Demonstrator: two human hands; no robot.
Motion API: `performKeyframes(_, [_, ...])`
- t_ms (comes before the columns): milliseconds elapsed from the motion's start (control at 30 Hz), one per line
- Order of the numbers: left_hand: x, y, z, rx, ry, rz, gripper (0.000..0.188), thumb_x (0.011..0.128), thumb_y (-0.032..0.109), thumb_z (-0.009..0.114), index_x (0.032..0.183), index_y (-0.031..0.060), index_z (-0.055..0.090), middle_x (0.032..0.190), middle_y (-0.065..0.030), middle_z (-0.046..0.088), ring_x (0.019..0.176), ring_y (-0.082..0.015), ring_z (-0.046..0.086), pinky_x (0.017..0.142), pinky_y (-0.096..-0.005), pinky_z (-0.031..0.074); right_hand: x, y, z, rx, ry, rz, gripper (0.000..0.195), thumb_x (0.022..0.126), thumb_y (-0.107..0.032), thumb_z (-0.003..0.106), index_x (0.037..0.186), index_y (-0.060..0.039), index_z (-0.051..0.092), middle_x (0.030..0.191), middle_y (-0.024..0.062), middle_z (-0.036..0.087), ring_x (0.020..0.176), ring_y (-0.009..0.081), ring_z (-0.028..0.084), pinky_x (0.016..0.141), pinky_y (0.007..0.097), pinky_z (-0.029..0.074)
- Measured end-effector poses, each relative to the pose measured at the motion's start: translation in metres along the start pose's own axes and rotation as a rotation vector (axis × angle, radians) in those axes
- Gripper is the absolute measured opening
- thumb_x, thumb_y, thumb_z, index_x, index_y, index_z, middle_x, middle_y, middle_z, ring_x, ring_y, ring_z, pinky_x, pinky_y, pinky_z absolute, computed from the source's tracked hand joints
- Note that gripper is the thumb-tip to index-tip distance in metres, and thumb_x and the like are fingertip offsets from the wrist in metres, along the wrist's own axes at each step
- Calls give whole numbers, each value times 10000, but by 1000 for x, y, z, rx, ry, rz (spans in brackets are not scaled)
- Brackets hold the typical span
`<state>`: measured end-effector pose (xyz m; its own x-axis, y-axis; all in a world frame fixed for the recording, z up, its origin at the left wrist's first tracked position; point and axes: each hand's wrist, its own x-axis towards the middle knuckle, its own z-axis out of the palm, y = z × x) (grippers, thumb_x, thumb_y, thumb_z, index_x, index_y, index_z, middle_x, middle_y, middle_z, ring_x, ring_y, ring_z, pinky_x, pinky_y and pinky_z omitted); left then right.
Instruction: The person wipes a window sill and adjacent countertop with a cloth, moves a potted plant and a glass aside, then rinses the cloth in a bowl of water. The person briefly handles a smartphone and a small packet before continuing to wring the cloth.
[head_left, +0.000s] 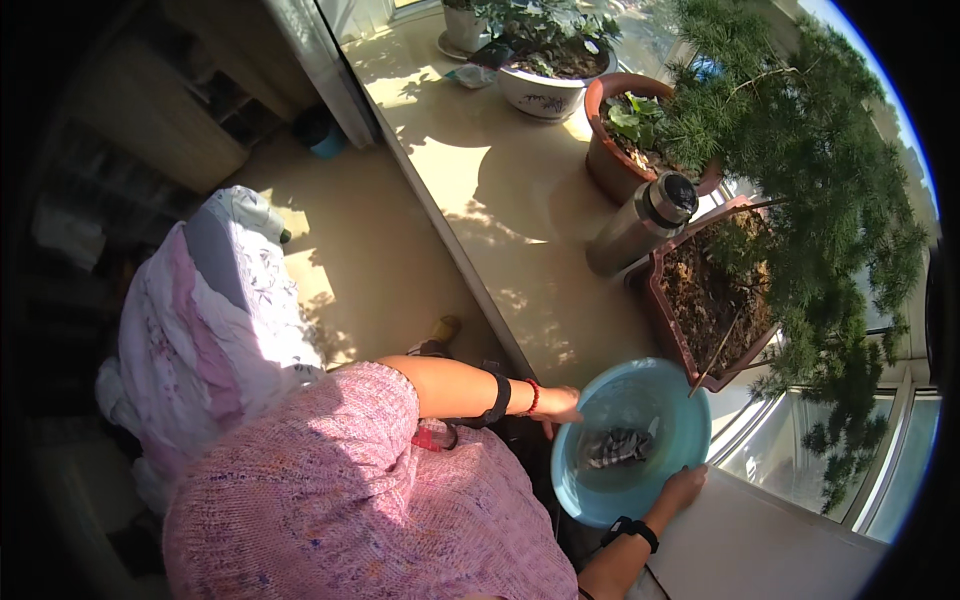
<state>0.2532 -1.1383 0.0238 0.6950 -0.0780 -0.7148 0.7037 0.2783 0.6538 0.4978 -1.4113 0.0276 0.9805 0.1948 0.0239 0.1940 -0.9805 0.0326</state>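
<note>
A light-blue plastic basin (570, 487) is before me at the corner of the windowsill. A crumpled black-and-white checked cloth (621, 448) lies at its bottom, in what looks like clear water. My left hand (559, 405), below a red bead bracelet, grips the near rim with the thumb side hidden from view. On the opposite side, my right hand (682, 487) holds the rim close to the window, its fingers partly hidden behind the basin wall. Black straps circle both of my forearms.
Beside the basin stands a rectangular planter (675, 330) of soil with feathery green foliage (810, 172) overhanging it. A steel thermos (634, 232), a terracotta-coloured pot (611, 161) and a white flowerpot (544, 94) line the sill (517, 202). Floral fabric (262, 300) is heaped behind me.
</note>
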Motion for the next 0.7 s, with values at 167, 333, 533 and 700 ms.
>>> performKeyframes(167, [-25,2,-6,-96,3,66,341,939,127,539,1231,-49,518,985,-176,678,805,-267,706,607,-374,631,-9,-13,-27,45,25,37,343,877,-66,631,1200,-59,516,1082,207,607,988,397,621,797,474,511])
performKeyframes(333, [-59,3,-33,-48,-88,85,339,949,124,533,1181,-120,511,946,-220,668,777,-310,705,616,-419,627,-34,-12,-33,49,-30,58,342,856,-46,645,1175,-30,520,1084,227,610,1020,427,604,809,497,490])
performKeyframes(533, [-88,-23,-95,-110,-169,126,331,941,116,540,1146,-144,522,879,-234,672,729,-321,706,608,-455,637,-84,-33,-23,237,-74,-83,433,839,-50,632,1235,43,483,1150,269,593,1038,448,582,869,499,460])
performKeyframes(700, [-141,-28,-171,-33,-188,108,334,964,157,536,1154,-117,521,918,-194,661,726,-288,700,581,-395,636,-130,-122,-51,283,-168,-52,471,832,-51,606,1267,71,470,1156,277,593,1057,441,577,892,472,455])
